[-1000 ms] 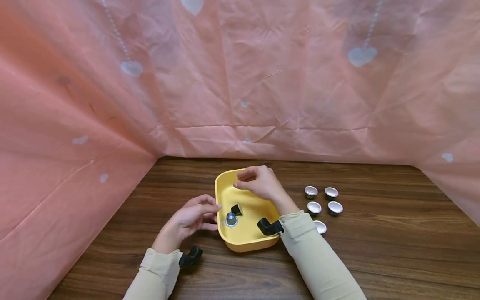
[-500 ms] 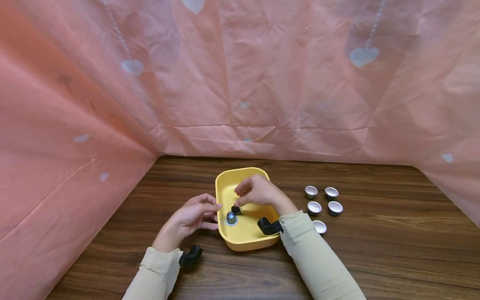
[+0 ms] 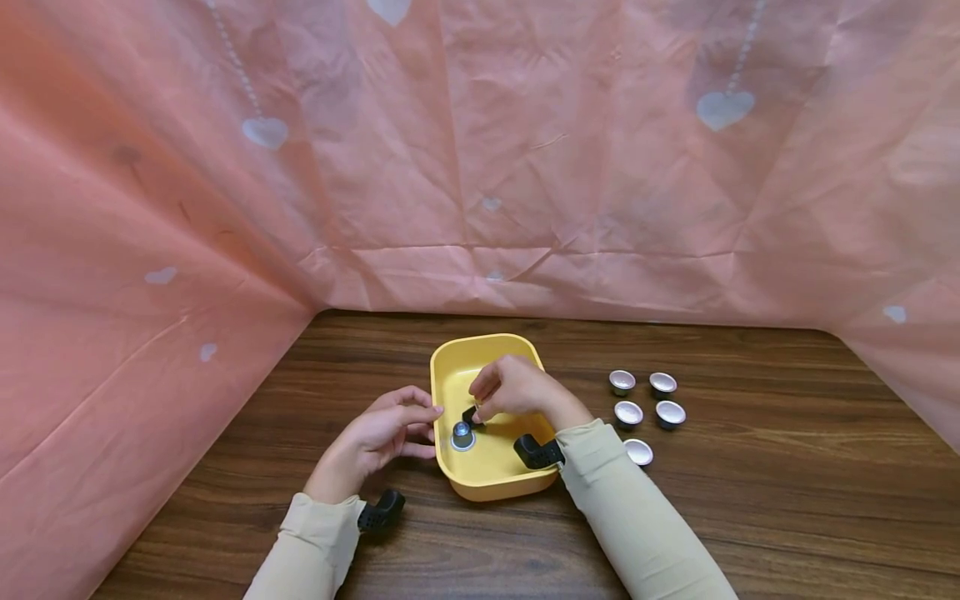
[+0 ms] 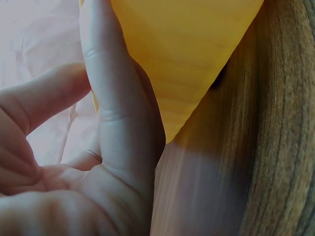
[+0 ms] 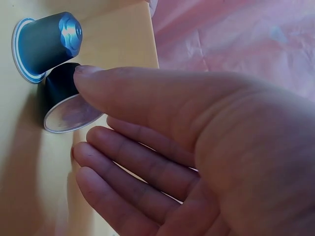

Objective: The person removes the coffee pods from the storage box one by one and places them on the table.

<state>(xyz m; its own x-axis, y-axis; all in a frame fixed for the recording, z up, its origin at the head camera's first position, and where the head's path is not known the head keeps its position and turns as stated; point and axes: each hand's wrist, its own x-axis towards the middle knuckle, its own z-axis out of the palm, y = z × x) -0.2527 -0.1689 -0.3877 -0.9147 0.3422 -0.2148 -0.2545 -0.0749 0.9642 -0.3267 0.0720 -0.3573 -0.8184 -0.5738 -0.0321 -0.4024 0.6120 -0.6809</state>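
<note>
Dark capsule: we see a small black coffee capsule [image 5: 61,98] lying on its side inside the yellow tray [image 3: 491,471]; its body is a glossy dark cone and its flat round foil face, silver with a thin pale rim, is turned towards the right wrist camera
Blue capsule: just beside it, touching or nearly so, stands a blue-grey capsule [image 5: 47,44] on its wide rim, narrow domed end up, with a light blue flange
Where it sits: both capsules are in the left half of the tray, near the wall the left hand is on
Right hand: our right hand [image 3: 513,390] is over the tray, its fingers long and only slightly bent; one fingertip touches the top of the dark capsule, and we see nothing gripped
Left hand: our left hand [image 3: 382,435] lies on the table against the tray's outer left wall, the thumb straight and flat on the yellow plastic, the other fingers loosely bent; it grips nothing
Spare capsules: five silver-faced capsules [image 3: 643,408] stand in a loose cluster on the wooden table [image 3: 787,483], to the right of the tray and apart from it
Hard to make out: in the head view the right hand covers most of the dark capsule, so only a dark sliver shows
Cut off: the left wrist view shows only a corner of the tray and part of the palm
Unclear: whether the two capsules truly touch we cannot tell
</note>
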